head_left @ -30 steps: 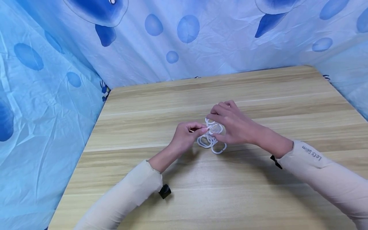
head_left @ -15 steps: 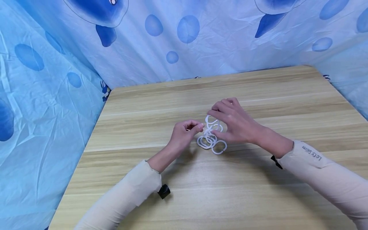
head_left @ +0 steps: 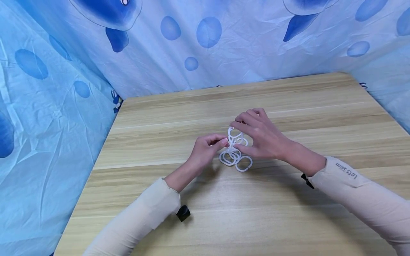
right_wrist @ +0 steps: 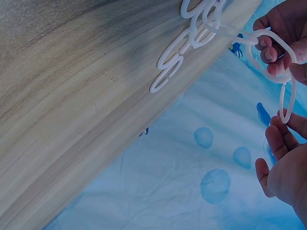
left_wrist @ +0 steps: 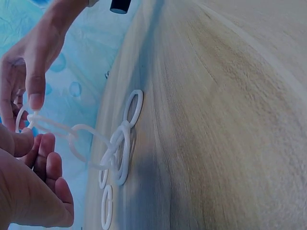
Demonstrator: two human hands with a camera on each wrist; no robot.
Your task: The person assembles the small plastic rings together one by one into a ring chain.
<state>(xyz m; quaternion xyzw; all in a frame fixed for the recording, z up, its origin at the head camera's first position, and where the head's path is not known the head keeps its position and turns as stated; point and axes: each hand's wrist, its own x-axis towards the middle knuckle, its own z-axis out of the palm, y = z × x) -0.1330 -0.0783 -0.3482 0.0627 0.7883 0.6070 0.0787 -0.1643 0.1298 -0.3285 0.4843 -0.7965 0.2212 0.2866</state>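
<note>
Both hands meet over the middle of the table, bent to one small job. Over on the left, the left hand (head_left: 208, 151) has thumb and forefinger closed together, pinching a link, its other fingers loosely curled. Across from it the right hand (head_left: 261, 137) arches wider, thumb and forefinger set apart with a link held between their tips, the remaining fingers bent.

Behind and to the side hangs a blue curtain (head_left: 256, 49), creased, printed with big sea creatures and pale bubbles. Before it spreads the wood-grain table (head_left: 288, 213). Beige sleeves cover the forearms, the left sleeve (head_left: 137, 217) and the right sleeve (head_left: 362, 199), and a black block juts from under each cuff, one of them plainly seen (head_left: 183, 213). Small dark lettering (head_left: 346, 170) runs along the right sleeve.

White links make up the chain (left_wrist: 73, 139), which rises from the tabletop to the fingers. Below, more links (head_left: 235, 156) lie overlapping. Nearest the person is one round link (head_left: 251, 163) with a gap in it, at the pile's edge; whether it is hooked on, I can't tell.
</note>
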